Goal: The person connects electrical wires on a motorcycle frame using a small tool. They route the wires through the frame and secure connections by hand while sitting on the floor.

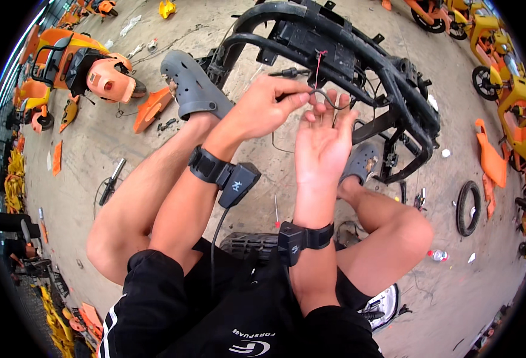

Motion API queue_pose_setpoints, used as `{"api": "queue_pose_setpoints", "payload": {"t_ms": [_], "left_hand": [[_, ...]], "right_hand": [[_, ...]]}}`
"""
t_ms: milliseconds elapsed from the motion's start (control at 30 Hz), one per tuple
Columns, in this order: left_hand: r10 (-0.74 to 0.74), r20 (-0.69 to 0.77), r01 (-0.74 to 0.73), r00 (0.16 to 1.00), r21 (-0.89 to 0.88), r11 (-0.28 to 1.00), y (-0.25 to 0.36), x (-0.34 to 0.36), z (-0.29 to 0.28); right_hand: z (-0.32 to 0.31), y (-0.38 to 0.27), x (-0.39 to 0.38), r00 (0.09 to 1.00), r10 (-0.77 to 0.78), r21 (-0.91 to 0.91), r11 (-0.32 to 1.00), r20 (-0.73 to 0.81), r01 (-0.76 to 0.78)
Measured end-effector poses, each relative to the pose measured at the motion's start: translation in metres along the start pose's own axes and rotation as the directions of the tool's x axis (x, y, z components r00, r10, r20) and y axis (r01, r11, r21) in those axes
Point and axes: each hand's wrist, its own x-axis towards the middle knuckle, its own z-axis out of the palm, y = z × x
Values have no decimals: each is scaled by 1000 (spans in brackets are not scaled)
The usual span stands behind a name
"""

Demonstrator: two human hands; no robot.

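A thin black cable is bent into a small loop between my two hands. My left hand pinches one side of it between thumb and fingertips. Palm up, my right hand has its fingers curled around the other side. Just beyond the hands lies a black metal scooter frame. A thin red wire rises from the middle of the frame, close to my left fingertips. A black cable connector shows behind my left hand. My fingers partly hide where the cable runs.
My foot in a grey clog is beside the frame's left end. A screwdriver lies between my legs, a tire to the right. Orange panels and orange-yellow scooters stand around. A cord hangs from my left wrist device.
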Motion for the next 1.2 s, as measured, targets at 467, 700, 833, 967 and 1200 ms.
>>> {"api": "queue_pose_setpoints", "payload": {"t_ms": [467,700,833,967,1200], "left_hand": [[53,-58,-52,997,20,998,5,0,13],[24,-38,-23,999,29,999,15,-6,15],[31,-20,-31,999,-29,999,10,-8,15],[49,-1,-49,999,116,992,8,-5,9],[86,0,-85,996,170,982,5,-6,2]], "right_hand": [[12,0,36,911,-221,-549,740,348,389],[9,-16,41,921,-56,-420,878,385,228],[11,-25,44,937,92,-386,921,337,48],[7,-25,34,913,114,-148,987,392,-60],[28,-15,23,992,97,157,982,85,-110]]}}
